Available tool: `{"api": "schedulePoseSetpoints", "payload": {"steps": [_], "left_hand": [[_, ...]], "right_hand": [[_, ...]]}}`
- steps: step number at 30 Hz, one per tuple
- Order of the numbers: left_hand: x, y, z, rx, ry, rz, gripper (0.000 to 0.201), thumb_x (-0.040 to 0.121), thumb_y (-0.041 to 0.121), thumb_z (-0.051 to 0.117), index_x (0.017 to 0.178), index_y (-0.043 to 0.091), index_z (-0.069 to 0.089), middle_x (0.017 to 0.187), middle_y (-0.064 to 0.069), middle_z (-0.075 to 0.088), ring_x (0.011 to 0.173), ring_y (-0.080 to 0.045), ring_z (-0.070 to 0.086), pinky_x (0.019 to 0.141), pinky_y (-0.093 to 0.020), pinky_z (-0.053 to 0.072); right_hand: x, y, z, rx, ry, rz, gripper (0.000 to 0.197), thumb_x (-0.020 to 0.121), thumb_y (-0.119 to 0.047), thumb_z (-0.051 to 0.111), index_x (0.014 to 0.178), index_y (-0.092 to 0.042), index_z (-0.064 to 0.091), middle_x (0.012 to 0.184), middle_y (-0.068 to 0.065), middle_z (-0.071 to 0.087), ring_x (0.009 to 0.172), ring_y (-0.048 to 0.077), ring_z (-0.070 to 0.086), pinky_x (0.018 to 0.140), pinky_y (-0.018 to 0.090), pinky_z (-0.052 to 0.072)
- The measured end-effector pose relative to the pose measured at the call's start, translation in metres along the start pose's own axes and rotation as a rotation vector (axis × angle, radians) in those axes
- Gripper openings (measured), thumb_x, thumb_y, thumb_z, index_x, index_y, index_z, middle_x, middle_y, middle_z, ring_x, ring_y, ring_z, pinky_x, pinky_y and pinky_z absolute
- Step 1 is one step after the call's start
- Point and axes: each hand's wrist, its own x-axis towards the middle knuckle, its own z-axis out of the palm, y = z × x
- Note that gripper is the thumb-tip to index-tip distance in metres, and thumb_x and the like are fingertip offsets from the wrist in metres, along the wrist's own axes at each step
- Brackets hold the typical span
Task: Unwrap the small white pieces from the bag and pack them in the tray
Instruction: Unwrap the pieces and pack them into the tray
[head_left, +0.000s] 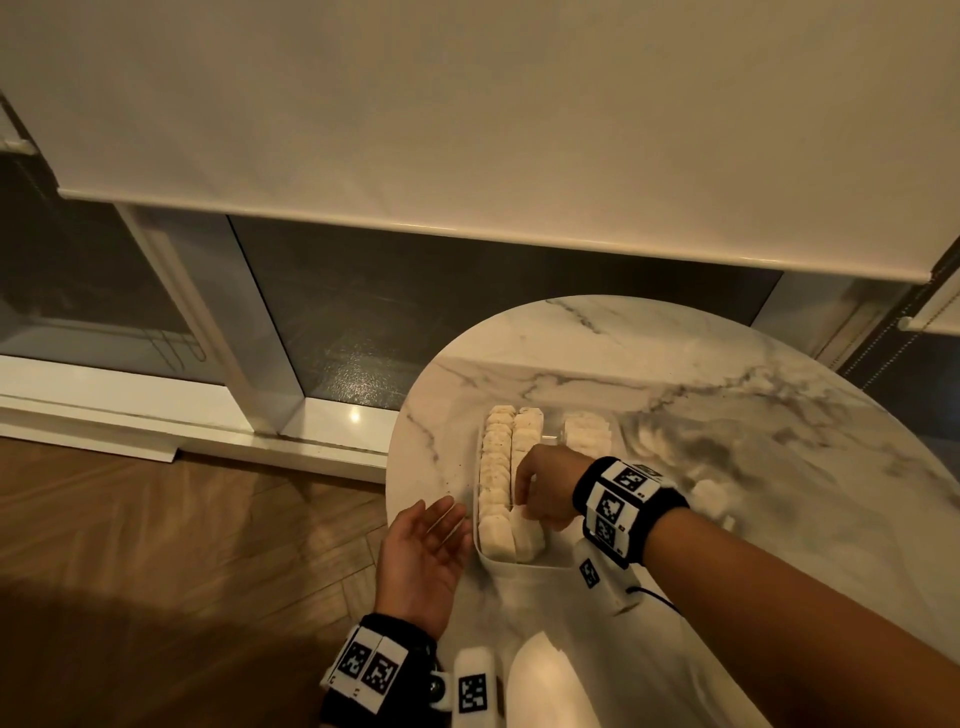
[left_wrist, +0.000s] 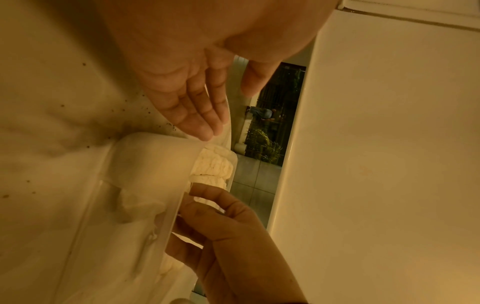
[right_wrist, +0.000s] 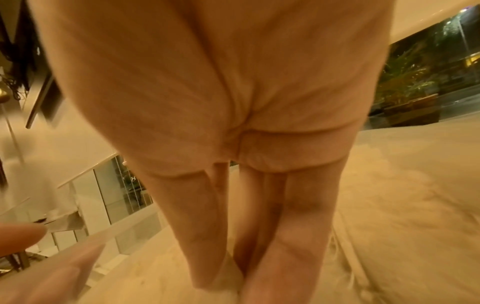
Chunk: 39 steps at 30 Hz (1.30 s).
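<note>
A clear plastic tray (head_left: 476, 470) stands on a round marble table (head_left: 753, 415), with rows of small white pieces (head_left: 493, 467) packed on edge in it. My right hand (head_left: 535, 501) reaches down into the second row, and its straight fingers (right_wrist: 205, 246) press on the nearest white piece (head_left: 525, 535), which leans. My left hand (head_left: 439, 525) hovers open and palm up just left of the tray, at the table's edge, holding nothing. The left wrist view shows the left hand (left_wrist: 197, 111) above the tray wall (left_wrist: 166, 216), and the right hand's fingers (left_wrist: 213, 197) inside it.
A third, shorter stack of white pieces (head_left: 587, 436) sits at the tray's far right. Loose white pieces (head_left: 709, 496) lie on the table behind my right wrist. Beyond the table's left edge are a wooden floor (head_left: 182, 545) and a window with a lowered blind (head_left: 467, 130).
</note>
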Motion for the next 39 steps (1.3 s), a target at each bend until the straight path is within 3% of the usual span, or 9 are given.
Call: {"api": "schedulePoseSetpoints", "payload": {"steps": [5, 10, 17, 20, 22, 27, 31, 33, 39], "left_hand": [[0.001, 0.0, -0.002, -0.065, -0.005, -0.028, 0.048, 0.101, 0.038, 0.044, 0.119, -0.002, 0.064, 0.119, -0.022, 0.068, 0.108, -0.032, 0.063, 0.097, -0.04, 0.049], [0.003, -0.001, -0.005, -0.12, -0.023, -0.044, 0.057, 0.1, 0.046, 0.041, 0.122, -0.001, 0.064, 0.119, -0.022, 0.069, 0.113, -0.033, 0.062, 0.102, -0.041, 0.046], [0.005, -0.006, -0.002, -0.077, -0.014, -0.031, 0.048, 0.098, 0.036, 0.05, 0.124, -0.002, 0.064, 0.121, -0.021, 0.069, 0.115, -0.031, 0.062, 0.109, -0.041, 0.043], [0.003, -0.006, 0.002, -0.017, -0.023, -0.002, 0.038, 0.089, 0.021, 0.059, 0.12, -0.002, 0.066, 0.114, -0.02, 0.07, 0.102, -0.029, 0.064, 0.105, -0.039, 0.045], [0.003, -0.006, 0.003, -0.003, -0.03, -0.001, 0.037, 0.085, 0.016, 0.062, 0.117, -0.002, 0.066, 0.108, -0.019, 0.071, 0.099, -0.028, 0.064, 0.107, -0.039, 0.043], [0.003, -0.006, 0.003, -0.012, -0.03, 0.0, 0.036, 0.08, 0.016, 0.063, 0.112, 0.0, 0.068, 0.101, -0.018, 0.073, 0.095, -0.027, 0.066, 0.098, -0.036, 0.047], [0.001, -0.005, 0.003, 0.003, -0.032, 0.013, 0.028, 0.089, 0.016, 0.057, 0.11, 0.001, 0.068, 0.106, -0.018, 0.072, 0.095, -0.028, 0.065, 0.102, -0.037, 0.045], [0.002, -0.003, 0.002, 0.022, -0.025, 0.019, 0.027, 0.092, 0.018, 0.056, 0.111, 0.002, 0.068, 0.111, -0.019, 0.07, 0.094, -0.028, 0.065, 0.098, -0.038, 0.047], [-0.011, 0.008, 0.015, 0.115, 0.004, 0.112, 0.023, 0.097, 0.022, 0.051, 0.109, 0.01, 0.067, 0.099, -0.009, 0.068, 0.082, -0.023, 0.061, 0.073, -0.032, 0.048]], "right_hand": [[-0.005, -0.002, -0.006, 0.002, 0.003, 0.049, 0.024, 0.083, -0.02, 0.079, 0.102, -0.007, 0.073, 0.096, 0.011, 0.075, 0.086, 0.025, 0.074, 0.081, 0.038, 0.062], [-0.002, -0.001, -0.007, -0.12, -0.016, 0.118, 0.036, 0.079, -0.037, 0.082, 0.072, -0.014, 0.056, 0.08, 0.003, 0.068, 0.074, 0.019, 0.064, 0.079, 0.034, 0.059], [0.021, 0.004, -0.001, -0.148, -0.125, 0.167, 0.042, 0.068, -0.051, 0.085, 0.073, -0.02, 0.058, 0.111, 0.006, 0.074, 0.098, 0.024, 0.07, 0.092, 0.039, 0.057], [0.033, 0.009, 0.003, -0.193, -0.095, 0.138, 0.068, 0.061, -0.062, 0.083, 0.112, -0.019, 0.066, 0.114, 0.001, 0.072, 0.1, 0.025, 0.068, 0.089, 0.039, 0.057], [0.032, 0.007, 0.004, -0.205, -0.077, 0.136, 0.074, 0.063, -0.061, 0.082, 0.119, -0.016, 0.063, 0.106, 0.002, 0.068, 0.095, 0.025, 0.065, 0.086, 0.038, 0.057], [0.032, 0.008, 0.001, -0.194, -0.118, 0.137, 0.04, 0.076, -0.048, 0.08, 0.091, -0.013, 0.068, 0.085, 0.0, 0.064, 0.083, 0.023, 0.061, 0.085, 0.037, 0.056], [0.021, 0.01, -0.004, -0.112, -0.127, 0.14, 0.043, 0.083, -0.043, 0.076, 0.106, -0.008, 0.069, 0.102, 0.007, 0.072, 0.085, 0.023, 0.062, 0.088, 0.037, 0.055], [0.008, 0.01, -0.012, 0.072, -0.142, 0.172, 0.031, 0.088, -0.034, 0.074, 0.091, -0.004, 0.068, 0.1, 0.013, 0.074, 0.08, 0.025, 0.068, 0.088, 0.039, 0.057], [-0.075, 0.03, -0.04, 0.505, 0.3, 0.106, 0.023, 0.092, -0.041, 0.067, 0.093, -0.019, 0.072, 0.079, -0.002, 0.077, 0.078, 0.018, 0.074, 0.062, 0.027, 0.054]]}}
